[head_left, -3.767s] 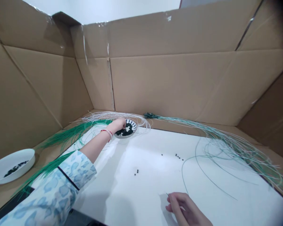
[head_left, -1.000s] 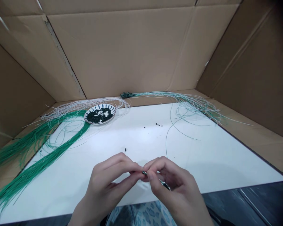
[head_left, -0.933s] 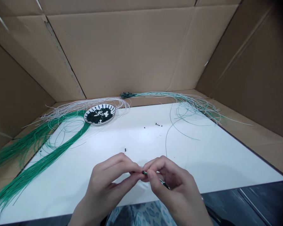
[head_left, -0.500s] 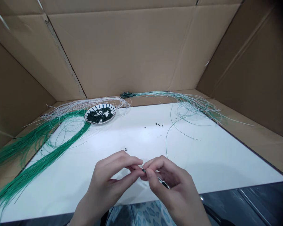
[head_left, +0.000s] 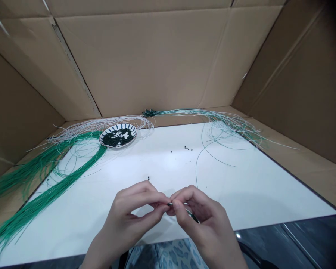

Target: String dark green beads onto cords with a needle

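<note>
My left hand (head_left: 140, 211) and my right hand (head_left: 200, 213) meet fingertip to fingertip near the front of the white board. Between the two pinches shows a small dark bead (head_left: 170, 204), partly covered by the left thumb and forefinger. My right thumb and forefinger close on a thin pale-green cord (head_left: 189, 212), whose dark beaded part (head_left: 195, 218) runs under the right palm. The fingers hide most of the cord. Beyond the hands, a pair of dark beads (head_left: 148, 178) lies on the board.
A striped plate (head_left: 104, 131) of dark beads stands at the back left. Green strands (head_left: 58, 185) and white cords (head_left: 81, 129) lie beside it. A beaded bundle of cords (head_left: 184, 111) stretches along the back. Loose beads dot the white board (head_left: 254, 194); cardboard walls (head_left: 145, 59) enclose it.
The left fingertips have closed in on the bead and touch the right fingertips, covering more of it. The right hand keeps its pinch. The view has shifted very slightly.
</note>
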The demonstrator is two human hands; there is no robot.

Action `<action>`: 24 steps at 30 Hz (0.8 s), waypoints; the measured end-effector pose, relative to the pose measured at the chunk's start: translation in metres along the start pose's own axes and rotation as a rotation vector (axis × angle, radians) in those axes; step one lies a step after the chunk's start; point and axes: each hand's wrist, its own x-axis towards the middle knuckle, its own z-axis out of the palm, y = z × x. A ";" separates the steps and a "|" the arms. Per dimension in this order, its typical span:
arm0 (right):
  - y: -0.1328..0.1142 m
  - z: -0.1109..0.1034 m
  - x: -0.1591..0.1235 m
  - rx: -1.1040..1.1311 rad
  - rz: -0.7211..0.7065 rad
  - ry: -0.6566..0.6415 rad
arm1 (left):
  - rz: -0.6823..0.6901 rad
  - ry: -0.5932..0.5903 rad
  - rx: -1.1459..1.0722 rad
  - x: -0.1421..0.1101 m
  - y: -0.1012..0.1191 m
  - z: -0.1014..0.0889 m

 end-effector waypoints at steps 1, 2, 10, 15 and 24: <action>0.001 0.000 0.000 -0.005 -0.004 0.001 | -0.011 0.007 0.004 0.000 0.000 0.001; 0.001 -0.001 0.000 -0.016 -0.007 0.002 | -0.020 0.015 0.010 -0.001 0.001 0.002; 0.003 -0.007 -0.001 -0.120 -0.037 -0.003 | -0.055 0.048 0.043 -0.001 0.003 0.009; 0.007 -0.009 0.002 -0.110 0.008 0.051 | -0.094 0.055 -0.019 -0.002 -0.002 0.012; 0.005 -0.008 0.000 -0.112 0.005 0.074 | -0.355 0.081 -0.256 -0.006 -0.003 0.015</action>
